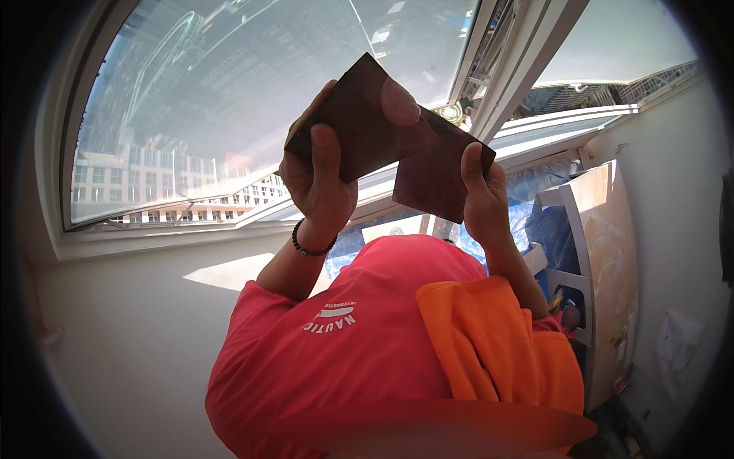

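On the left, a large window pane stands behind the raised work, its daylight likely helping to show the dark surfaces. The left hand, above a beaded bracelet, is clamped on a dark brown square panel, thumb on the near face; whose finger crosses its upper right side I cannot tell. That panel overlaps a second square panel, perhaps so both faces sit together. The right hand pinches this one's outer edge, apparently to leave most of the face uncovered. An orange cloth lies against the red shirt, presumably draped there to free both hands.
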`<state>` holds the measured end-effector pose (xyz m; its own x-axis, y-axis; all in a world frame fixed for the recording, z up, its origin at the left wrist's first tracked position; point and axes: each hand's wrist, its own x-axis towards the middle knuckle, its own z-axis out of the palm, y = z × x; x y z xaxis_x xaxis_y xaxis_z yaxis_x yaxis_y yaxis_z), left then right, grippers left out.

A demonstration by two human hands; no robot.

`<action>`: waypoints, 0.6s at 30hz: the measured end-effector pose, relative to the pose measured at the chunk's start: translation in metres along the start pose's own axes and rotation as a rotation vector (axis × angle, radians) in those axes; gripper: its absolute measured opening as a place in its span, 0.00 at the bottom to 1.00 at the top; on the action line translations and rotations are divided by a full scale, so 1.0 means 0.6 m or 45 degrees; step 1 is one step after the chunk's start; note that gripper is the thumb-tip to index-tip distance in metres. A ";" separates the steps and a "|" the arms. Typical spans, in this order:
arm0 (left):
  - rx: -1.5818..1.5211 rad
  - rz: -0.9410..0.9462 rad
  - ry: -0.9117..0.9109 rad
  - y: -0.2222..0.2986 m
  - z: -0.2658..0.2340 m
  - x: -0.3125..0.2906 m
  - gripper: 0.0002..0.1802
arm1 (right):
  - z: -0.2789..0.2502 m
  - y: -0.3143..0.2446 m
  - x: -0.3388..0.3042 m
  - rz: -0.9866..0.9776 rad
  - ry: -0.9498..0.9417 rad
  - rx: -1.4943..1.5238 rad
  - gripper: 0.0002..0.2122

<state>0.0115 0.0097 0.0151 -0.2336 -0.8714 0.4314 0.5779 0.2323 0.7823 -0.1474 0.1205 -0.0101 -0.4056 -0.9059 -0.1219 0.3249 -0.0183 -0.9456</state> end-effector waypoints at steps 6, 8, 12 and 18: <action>0.880 0.895 -1.179 0.003 0.003 -0.015 0.22 | -0.013 0.016 0.045 0.153 -0.295 1.282 0.26; 0.952 0.855 -1.137 -0.006 -0.005 -0.019 0.25 | -0.015 0.019 0.046 0.119 -0.292 1.287 0.25; 1.104 0.774 -1.097 -0.018 -0.041 -0.005 0.26 | -0.020 0.011 0.041 0.090 -0.124 1.115 0.24; 0.941 0.666 -0.623 -0.024 -0.052 0.012 0.21 | -0.024 -0.012 0.041 -0.091 -0.070 1.239 0.22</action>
<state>0.0259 -0.0133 -0.0074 -0.4795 -0.3517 0.8040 0.1120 0.8842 0.4536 -0.1722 0.1046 -0.0107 -0.4190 -0.9073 -0.0363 0.8745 -0.3925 -0.2848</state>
